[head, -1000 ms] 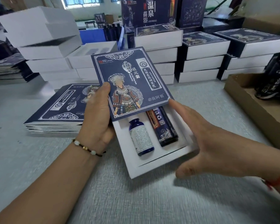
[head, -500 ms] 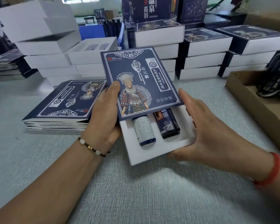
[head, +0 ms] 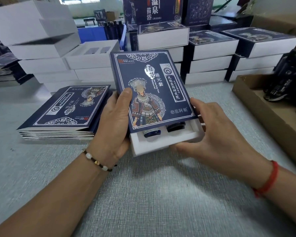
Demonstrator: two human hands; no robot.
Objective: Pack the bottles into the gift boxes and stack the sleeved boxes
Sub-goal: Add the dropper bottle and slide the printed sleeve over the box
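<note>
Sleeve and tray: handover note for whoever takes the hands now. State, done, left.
Left hand: grips the blue sleeve by its left edge, thumb on the front.
Right hand: holds the white tray at its right side and near end.
Tray is mostly inside the sleeve; the ends of two bottles show.
Done: bottles seated, sleeve most of the way on.
Left: close the last gap, then put the box on the sleeved stacks behind. Flat sleeves wait on the left.

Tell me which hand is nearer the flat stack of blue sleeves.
Left. The left hand grips the blue sleeve right beside the flat stack; the right hand holds the white tray on the far side.
</note>
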